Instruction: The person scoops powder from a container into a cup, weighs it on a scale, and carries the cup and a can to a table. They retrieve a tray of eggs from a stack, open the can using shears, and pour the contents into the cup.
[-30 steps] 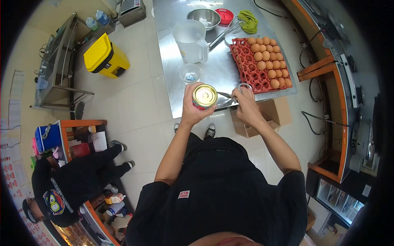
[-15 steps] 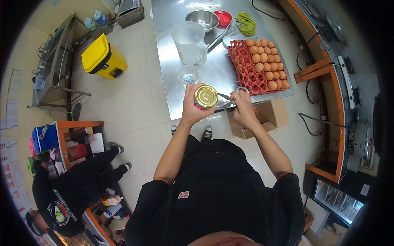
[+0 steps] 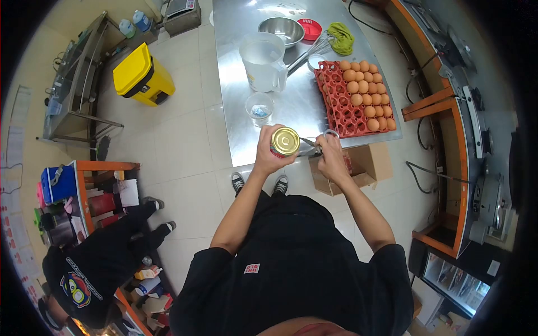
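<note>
My left hand [image 3: 269, 155] is wrapped round a can [image 3: 286, 141] with a gold lid, held over the near edge of the steel table [image 3: 238, 147]. Closed on the handles of a pair of scissors [image 3: 311, 143] is my right hand [image 3: 334, 159]; the tool's metal tip points at the can's rim. One handle loop shows above my fingers. Just beyond the can stands a clear cup [image 3: 259, 110] with something blue and white inside. Red egg trays [image 3: 343, 119] with several brown eggs lie right of my hands.
A clear plastic jug [image 3: 262, 61], a steel bowl [image 3: 282, 31], a whisk [image 3: 314, 49], a red basket and a green cloth [image 3: 340, 38] are farther back. An open cardboard box [image 3: 367, 165] sits below the table's near edge. A person [image 3: 95, 269] is at the lower left.
The whole view has shifted slightly, with the table appearing a little lower. Both hands keep their holds, and the scissors' tip remains by the can's rim.
</note>
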Demonstrator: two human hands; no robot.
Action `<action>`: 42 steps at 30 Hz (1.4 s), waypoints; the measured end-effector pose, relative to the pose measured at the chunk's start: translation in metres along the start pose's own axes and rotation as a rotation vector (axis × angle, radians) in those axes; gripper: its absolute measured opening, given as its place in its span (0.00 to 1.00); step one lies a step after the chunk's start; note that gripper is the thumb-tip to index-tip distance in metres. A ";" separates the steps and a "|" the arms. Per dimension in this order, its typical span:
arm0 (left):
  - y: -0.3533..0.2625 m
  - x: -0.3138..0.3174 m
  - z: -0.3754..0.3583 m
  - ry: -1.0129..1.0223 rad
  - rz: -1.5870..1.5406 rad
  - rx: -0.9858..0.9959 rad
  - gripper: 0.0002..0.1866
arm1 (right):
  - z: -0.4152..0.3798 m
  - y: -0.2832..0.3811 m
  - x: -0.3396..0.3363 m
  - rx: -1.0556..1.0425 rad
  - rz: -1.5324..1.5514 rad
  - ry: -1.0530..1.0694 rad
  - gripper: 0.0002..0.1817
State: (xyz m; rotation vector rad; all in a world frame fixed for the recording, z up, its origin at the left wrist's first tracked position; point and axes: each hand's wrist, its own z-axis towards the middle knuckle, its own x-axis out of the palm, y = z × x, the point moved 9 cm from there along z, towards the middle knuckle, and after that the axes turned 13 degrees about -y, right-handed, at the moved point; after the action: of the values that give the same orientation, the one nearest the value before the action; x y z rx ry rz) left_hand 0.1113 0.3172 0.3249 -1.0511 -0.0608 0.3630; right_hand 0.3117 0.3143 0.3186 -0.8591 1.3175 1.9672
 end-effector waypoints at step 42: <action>0.095 0.042 -0.013 0.193 -0.232 -0.348 0.43 | 0.004 -0.043 0.096 0.392 0.176 -0.317 0.22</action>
State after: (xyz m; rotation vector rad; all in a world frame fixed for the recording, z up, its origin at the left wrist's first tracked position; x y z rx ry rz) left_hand 0.1287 0.3621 0.2314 -1.4026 -0.0737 0.0381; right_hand 0.2867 0.3444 0.2214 -0.2416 1.5499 1.7897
